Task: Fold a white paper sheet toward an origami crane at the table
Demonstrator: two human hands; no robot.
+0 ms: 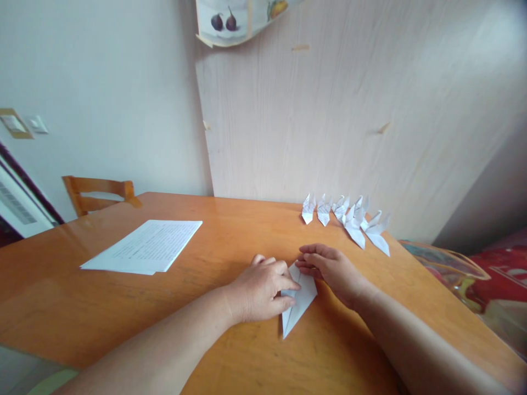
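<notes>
A folded piece of white paper [302, 299], shaped like a kite with a pointed near end, lies on the wooden table in front of me. My left hand [263, 288] holds it from the left, thumb and index finger pressed on its upper face and the other fingers curled. At the paper's far right edge, my right hand [329, 269] has its fingers close together, the fingertips on the top corner. That corner is partly hidden behind the fingers. Beyond my hands stand several folded paper cranes [354, 225] in a row, some with printed lines.
A stack of printed sheets [144, 249] lies on the table [230, 219] at the left. Behind it stands a wooden chair [99, 189]. The wall panel [288, 126] borders the far edge. Red fabric [498, 269] and a clear plastic bag [444, 263] are beyond the right edge.
</notes>
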